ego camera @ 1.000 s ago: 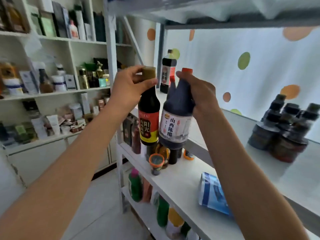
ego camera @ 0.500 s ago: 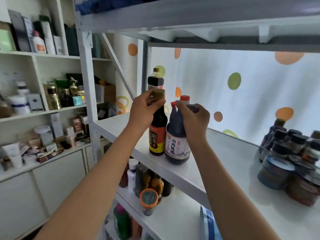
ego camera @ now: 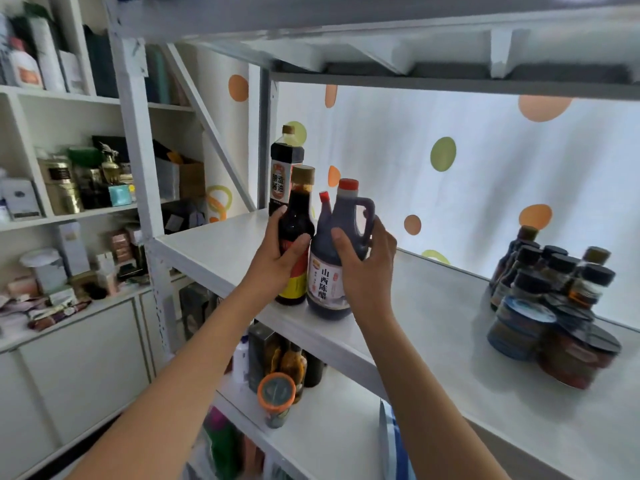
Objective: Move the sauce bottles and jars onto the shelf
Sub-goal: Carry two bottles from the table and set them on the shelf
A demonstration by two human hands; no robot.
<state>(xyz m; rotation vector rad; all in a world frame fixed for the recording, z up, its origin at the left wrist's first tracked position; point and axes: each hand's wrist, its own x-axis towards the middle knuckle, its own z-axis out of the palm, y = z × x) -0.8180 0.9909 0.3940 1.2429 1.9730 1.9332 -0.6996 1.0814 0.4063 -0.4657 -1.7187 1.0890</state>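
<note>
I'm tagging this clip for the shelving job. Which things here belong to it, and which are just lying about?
Job:
left hand gripping gold-capped bottle
right hand gripping handled vinegar jug
shelf
tall soy bottle
stacked jars

Lying about:
orange-lidded jar
blue packet

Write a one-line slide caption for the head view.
Left hand and right hand set two dark sauce bottles upright on the white shelf.

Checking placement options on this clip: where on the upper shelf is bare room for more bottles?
The upper shelf is bare between the handled vinegar jug and the stacked jar cluster, and left of the gold-capped bottle toward the post. Crowded: the left end near the tall soy sauce bottle, and the jar cluster.
</note>
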